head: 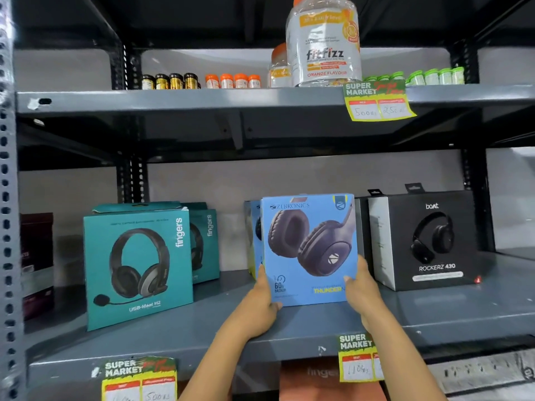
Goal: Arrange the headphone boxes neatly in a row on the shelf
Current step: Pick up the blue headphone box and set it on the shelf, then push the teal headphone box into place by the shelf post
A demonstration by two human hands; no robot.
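Left hand (260, 309) and right hand (362, 290) each in a firm grip on the blue headphone box (309, 250), upright on the grey shelf (202, 328), between teal box (139, 264) and black box (428, 241)

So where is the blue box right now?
In the head view the blue box stands mid-shelf, gripped by the left hand and right hand, between the teal boxes and the black box.

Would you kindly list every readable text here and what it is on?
"ZEBRONICS", "THUNDER", "60h BACKUP": blue box, held in both hands.
"fingers", "USB-Mast H2": teal box.
"boat", "ROCKERZ 430": black box.
"fitfizz", "ORANGE FLAVOUR": jar.
"SUPER MARKET", "500", "250": upper tag.
"SUPER MARKET": lower tags; their prices are too blurred.
Small bottles' labels: unreadable.
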